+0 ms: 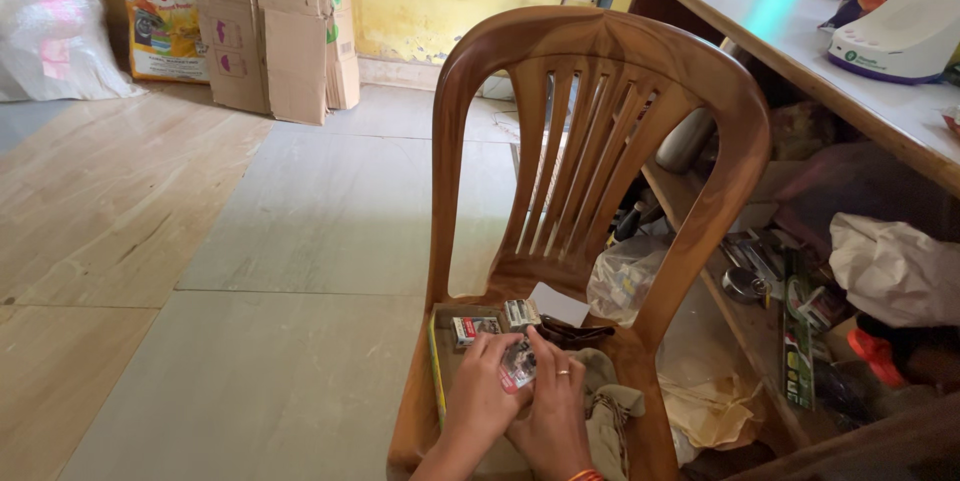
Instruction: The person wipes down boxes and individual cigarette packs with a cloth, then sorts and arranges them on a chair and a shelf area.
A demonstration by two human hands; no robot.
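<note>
Both hands meet low over the seat of a brown plastic chair (600, 91), nearest the camera. Left hand (480, 396) has its fingers curled round the near-left edge of one small printed packet (518, 365), and right hand (556, 411), with a ring on one finger and a bangle at the wrist, closes on the same packet from the right, thumb pressing on top. So the packet is pinched between the two hands, just above the seat.

Just beyond the fingers lie two more small boxes: a red-and-white one (474, 328) on the left and a pale one (521, 313) beside it to the right. One white card (560, 303) lies farther right, next to a dark pouch (580, 334). One olive cloth (610, 411) sits bunched at the right of the hands.

Right of the chair, one crumpled clear plastic bag (622, 276) rests against cluttered shelves under a desk (800, 31), which carries one white device (900, 36). Far left, cardboard boxes (275, 26) stand on the tiled floor (300, 231).
</note>
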